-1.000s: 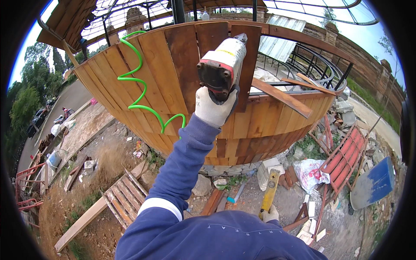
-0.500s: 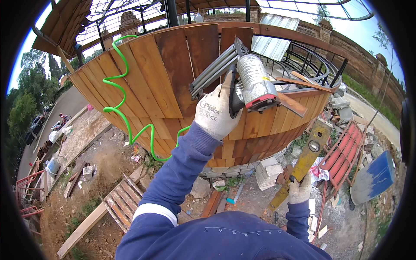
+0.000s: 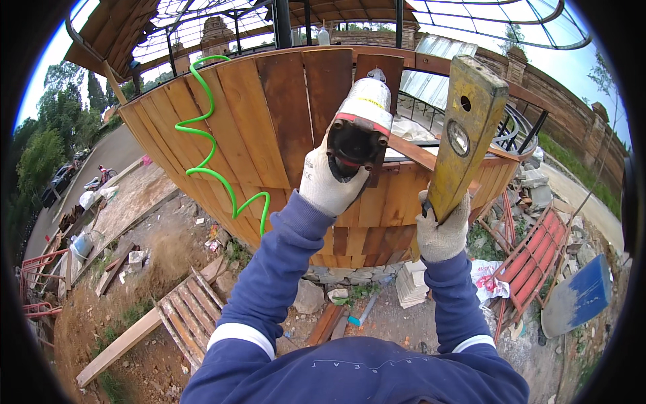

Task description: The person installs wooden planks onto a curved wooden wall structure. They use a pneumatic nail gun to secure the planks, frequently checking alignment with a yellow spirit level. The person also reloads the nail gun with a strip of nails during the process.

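Observation:
My left hand [image 3: 324, 180], in a white work glove, grips a pneumatic nail gun [image 3: 369, 101] by its handle. The gun's silver body points away toward dark upright boards on the curved wooden wall [image 3: 232, 114]; its nose is hidden, so contact cannot be told. My right hand [image 3: 443, 232], gloved too, is closed around the lower end of a worn yellow spirit level [image 3: 464, 128]. The level stands nearly upright, right of the gun and in front of the wall's top edge. A coiled green air hose [image 3: 210, 135] hangs down the planks to the left.
Loose wood strips [image 3: 414, 153] lie across the frame at the wall's right. Below are a slatted wooden piece [image 3: 192, 313], stacked pale tiles [image 3: 410, 284], a red metal rack [image 3: 535, 259] and a blue-grey panel [image 3: 579, 296]. Rubble and stones cover the ground.
My right hand has lifted the spirit level from low on the right up before the wall. My left hand has turned the nail gun toward the boards, and its magazine has gone out of sight.

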Motion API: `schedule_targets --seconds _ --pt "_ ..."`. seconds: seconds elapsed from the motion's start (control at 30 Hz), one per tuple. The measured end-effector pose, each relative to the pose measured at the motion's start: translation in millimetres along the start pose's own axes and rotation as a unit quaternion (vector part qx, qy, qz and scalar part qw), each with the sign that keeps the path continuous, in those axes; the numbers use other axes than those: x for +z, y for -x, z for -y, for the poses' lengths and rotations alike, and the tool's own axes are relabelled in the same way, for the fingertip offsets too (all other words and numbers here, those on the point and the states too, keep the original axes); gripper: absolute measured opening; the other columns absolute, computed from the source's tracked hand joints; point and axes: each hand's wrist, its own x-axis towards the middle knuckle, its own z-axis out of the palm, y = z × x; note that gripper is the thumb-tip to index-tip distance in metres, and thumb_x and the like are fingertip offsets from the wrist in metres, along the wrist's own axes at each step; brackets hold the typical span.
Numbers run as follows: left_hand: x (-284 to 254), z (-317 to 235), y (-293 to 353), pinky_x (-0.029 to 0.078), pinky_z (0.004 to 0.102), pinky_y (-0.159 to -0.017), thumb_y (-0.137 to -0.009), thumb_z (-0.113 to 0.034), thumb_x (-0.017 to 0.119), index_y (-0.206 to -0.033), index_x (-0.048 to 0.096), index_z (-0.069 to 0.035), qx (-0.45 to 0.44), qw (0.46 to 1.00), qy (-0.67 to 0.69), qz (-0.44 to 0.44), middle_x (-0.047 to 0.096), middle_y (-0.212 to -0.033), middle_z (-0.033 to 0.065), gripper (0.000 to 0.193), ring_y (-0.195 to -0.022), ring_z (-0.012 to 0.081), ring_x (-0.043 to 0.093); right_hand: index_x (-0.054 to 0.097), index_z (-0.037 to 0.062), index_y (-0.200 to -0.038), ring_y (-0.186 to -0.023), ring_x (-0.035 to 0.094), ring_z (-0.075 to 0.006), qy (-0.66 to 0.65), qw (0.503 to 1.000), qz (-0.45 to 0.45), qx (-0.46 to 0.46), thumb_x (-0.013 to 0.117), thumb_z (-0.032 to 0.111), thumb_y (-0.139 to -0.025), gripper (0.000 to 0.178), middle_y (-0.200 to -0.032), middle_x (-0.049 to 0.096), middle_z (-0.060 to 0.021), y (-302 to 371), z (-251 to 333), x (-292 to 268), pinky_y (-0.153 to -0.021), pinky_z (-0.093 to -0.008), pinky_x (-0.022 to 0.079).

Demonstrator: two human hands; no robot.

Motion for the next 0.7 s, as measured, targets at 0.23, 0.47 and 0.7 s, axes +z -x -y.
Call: schedule_targets --seconds 0.23,0.47,0.7 --pt "-19 -2 37 0.057 0.037 -0.085 -0.085 -0.01 0.073 -0.115 0.068 -0.003 -0.017 0.999 -0.014 0.027 0.072 -0.11 0.0138 0.03 -0.099 0.0267 0.072 0.04 0.0017 -0.151 -0.13 0.058 -0.0373 0.102 0.991 0.037 -0.076 0.061 -0.01 -0.077 0.078 -0.139 0.056 -0.0263 -33 -17 19 -0.105 -0.0401 0.048" --pt "-55 20 119 0.048 0.0258 -0.06 -0.09 -0.004 0.068 -0.109 0.061 -0.004 -0.206 0.946 0.25 0.017 0.066 -0.086 0.0021 0.02 -0.07 0.0099 0.06 0.035 -0.0011 -0.152 -0.127 0.058 -0.0295 -0.033 0.991 0.034 0.122 0.058 -0.01 -0.081 0.075 -0.142 0.053 -0.0225 19 -26 -11 -0.103 -0.037 0.048" --pt "-91 1 170 0.045 0.0334 -0.049 -0.078 0.011 0.066 -0.112 0.052 0.0 -0.264 0.912 0.303 -0.082 0.059 -0.073 0.0136 0.038 -0.059 0.0245 0.061 0.04 -0.0035 -0.15 -0.13 0.056 -0.0238 0.083 0.978 0.109 0.155 0.049 -0.016 -0.076 0.076 -0.14 0.057 -0.0196 -13 -13 -119 -0.108 -0.0327 0.043"
